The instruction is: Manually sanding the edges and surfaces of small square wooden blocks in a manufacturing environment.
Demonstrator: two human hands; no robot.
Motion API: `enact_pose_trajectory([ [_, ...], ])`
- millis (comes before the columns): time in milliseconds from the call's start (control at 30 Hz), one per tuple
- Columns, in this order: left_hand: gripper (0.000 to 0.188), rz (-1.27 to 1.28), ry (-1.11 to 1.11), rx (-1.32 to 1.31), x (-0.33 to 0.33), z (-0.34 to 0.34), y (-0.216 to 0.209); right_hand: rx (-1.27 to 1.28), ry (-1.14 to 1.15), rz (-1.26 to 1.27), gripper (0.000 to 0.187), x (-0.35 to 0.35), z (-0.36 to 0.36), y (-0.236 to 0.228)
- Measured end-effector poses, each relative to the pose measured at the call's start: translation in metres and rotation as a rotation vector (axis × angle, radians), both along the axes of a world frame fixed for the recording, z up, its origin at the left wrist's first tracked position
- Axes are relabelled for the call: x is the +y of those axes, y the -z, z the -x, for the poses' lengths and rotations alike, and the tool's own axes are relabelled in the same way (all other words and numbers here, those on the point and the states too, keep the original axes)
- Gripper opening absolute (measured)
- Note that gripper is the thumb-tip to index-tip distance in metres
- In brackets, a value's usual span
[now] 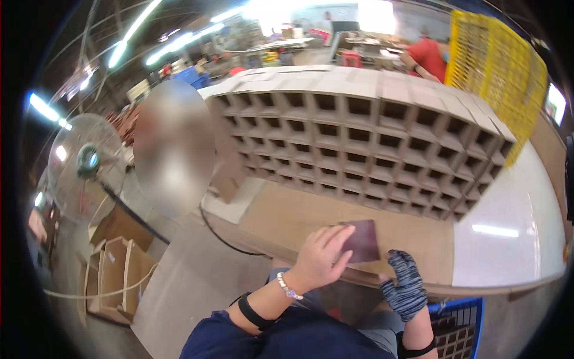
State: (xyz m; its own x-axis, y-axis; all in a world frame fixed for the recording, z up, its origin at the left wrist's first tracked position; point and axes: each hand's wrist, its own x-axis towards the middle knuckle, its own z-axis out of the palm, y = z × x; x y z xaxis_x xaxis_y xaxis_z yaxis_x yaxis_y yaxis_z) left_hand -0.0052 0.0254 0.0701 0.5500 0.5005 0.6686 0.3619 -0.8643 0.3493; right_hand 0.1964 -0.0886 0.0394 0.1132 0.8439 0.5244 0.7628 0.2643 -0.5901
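My bare left hand (323,256), with a beaded bracelet at the wrist, grips the left edge of a flat, dark maroon square sheet (362,242). The sheet is over the front part of a brown board on the worktable (287,209); whether it touches the board I cannot tell. Just right of the sheet, at the table's front edge, is my right hand (405,287) in a grey and black knitted glove. Its thumb and fingers are apart, with nothing visible between them. Beyond both hands stands a wide stack of open-fronted brown boxes (353,140).
A yellow plastic crate (496,78) rises at the back right. Below the table's right front edge sits a blue crate (460,329). A dark cable (221,239) hangs over the left edge. Further left are a fan (88,161) and a wooden box (119,275). Someone in red (427,58) is behind the stack.
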Motion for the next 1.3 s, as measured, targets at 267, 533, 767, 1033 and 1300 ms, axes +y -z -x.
enact_pose_trajectory([
  [267, 0.043, 0.427, -0.526, -0.647, 0.092, 0.16, 0.027, -0.355, 0.197, 0.475, 0.069, 0.066, 0.056, 0.014],
  [533, 0.046, 0.334, -0.891, -0.64, 0.181, 0.218, 0.048, -0.186, 0.396, 0.807, 0.102, 0.093, 0.061, -0.011],
  [767, 0.026, 0.264, -1.033, -0.502, 0.206, 0.221, 0.058, 0.262, 0.288, 0.445, 0.103, 0.088, 0.012, 0.057],
  [1033, 0.014, 0.417, -0.301, -0.693, 0.085, 0.118, 0.008, 1.408, -0.23, 0.342, 0.057, 0.065, -0.002, 0.035],
  [1300, 0.012, 0.692, 0.118, -0.376, -0.005, 0.029, 0.046, 0.095, -0.187, -0.354, 0.057, 0.051, 0.04, -0.015],
])
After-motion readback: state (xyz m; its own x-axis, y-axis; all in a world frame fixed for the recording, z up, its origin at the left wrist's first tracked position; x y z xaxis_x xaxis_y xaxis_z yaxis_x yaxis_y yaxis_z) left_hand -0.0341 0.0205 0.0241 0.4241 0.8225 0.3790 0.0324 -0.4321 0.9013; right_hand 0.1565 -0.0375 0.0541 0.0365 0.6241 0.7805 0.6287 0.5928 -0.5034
